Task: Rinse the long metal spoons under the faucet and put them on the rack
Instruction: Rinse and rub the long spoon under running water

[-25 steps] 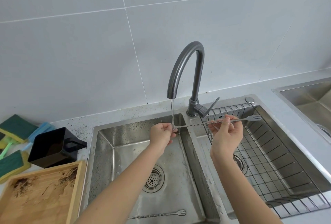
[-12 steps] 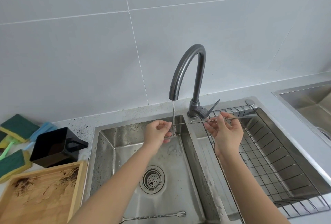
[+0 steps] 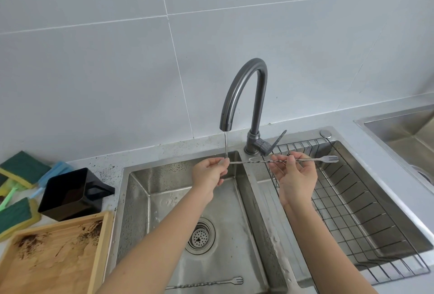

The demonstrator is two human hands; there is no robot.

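Arms: two forearms entered from the bottom edge, both bare to the frame edge; no sleeve reached into view.
Left hand [image 3: 210, 174]: bare, ungloved, fingers unadorned.
Right hand [image 3: 296, 176]: bare, ungloved, nails short.
Wrists: bare on both.

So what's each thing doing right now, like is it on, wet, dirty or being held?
Faucet: on, thin stream running.
Held spoon: level, one end under the stream, fork end over the rack.
Left hand: pinching the wet end.
Right hand: pinching the twisted shaft.
Second spoon: lying in the left basin, not held.
Rack: in the right basin, no spoons on it.
Wooden tray: dirty, dark smears.
Black cup: tipped toward the camera.
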